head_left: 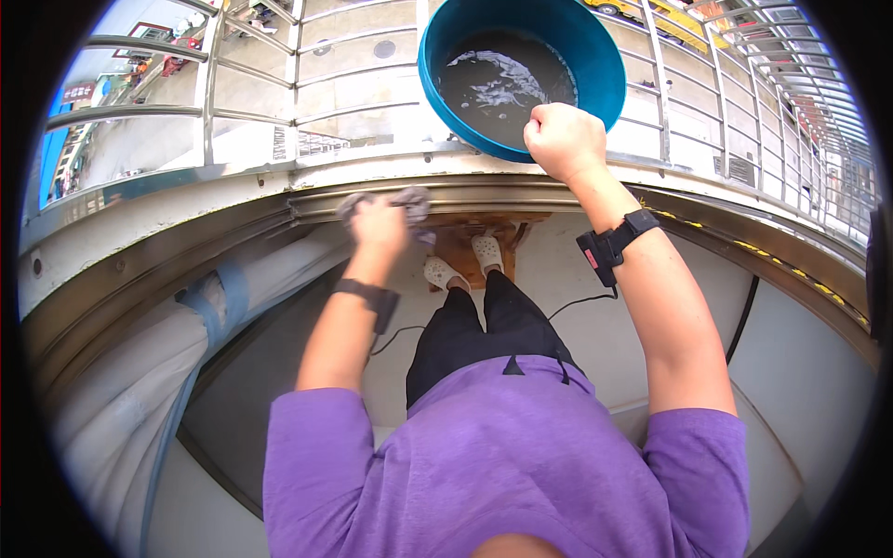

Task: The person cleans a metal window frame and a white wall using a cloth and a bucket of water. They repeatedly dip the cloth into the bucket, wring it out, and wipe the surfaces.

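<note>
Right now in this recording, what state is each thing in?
Left hand: closed on the rag, blurred
Grey rag: bunched up in the left hand
Right hand: closed on the near rim of the bucket
Teal bucket: open, partly filled
Water: murky
Wrist straps: fastened, one on each forearm
White clogs: worn
White curtain: gathered in folds

metal railing (207, 88): far side | yellow vehicle (676, 30): beyond railing | white curtain (139, 381): left
</note>
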Demonstrator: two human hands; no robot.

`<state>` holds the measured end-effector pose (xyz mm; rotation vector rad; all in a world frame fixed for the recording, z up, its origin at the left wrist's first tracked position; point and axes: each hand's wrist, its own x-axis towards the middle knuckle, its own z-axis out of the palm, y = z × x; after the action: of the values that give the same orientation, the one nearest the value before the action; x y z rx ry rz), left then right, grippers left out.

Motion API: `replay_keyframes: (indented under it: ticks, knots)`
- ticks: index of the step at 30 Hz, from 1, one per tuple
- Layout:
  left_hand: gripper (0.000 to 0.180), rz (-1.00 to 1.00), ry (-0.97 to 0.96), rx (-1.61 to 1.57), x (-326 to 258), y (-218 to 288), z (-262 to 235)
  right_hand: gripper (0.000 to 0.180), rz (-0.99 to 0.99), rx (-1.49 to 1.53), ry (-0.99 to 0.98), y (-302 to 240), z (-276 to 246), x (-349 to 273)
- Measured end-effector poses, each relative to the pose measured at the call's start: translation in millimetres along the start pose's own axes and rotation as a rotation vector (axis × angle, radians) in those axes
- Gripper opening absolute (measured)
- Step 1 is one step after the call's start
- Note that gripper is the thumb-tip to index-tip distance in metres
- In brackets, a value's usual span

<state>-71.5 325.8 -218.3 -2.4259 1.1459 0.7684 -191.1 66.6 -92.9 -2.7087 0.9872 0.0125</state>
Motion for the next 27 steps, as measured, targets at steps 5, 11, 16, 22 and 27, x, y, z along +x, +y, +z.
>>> replay_keyframes:
  ticks: [5, 11, 16, 22, 27]
  knots:
    - [0.056, -0.407, -0.134, 0.063, -26.7, -127.7, 13.8, 0.026, 0.011, 0.018, 0.013, 0.3, -0.4, -0.1]
    - [0.085, -0.637, -0.203, -0.623, -5.8, -103.3, 29.5, 0.025, 0.003, 0.014, 0.039, 0.4, 4.0, -1.2]
    - [0.082, -0.461, -0.265, -0.465, -16.5, -31.9, 9.0, 0.025, 0.013, 0.016, 0.017, -2.3, 1.1, 0.3]
    - [0.071, -0.035, -0.347, -0.594, -20.1, 59.7, 5.5, 0.025, 0.045, -0.02, -0.055, -4.2, -4.1, 1.5]
    - [0.04, 0.323, -0.323, -1.07, -42.5, 137.4, 2.0, 0.025, 0.057, -0.016, -0.06, -6.2, -4.2, 0.7]
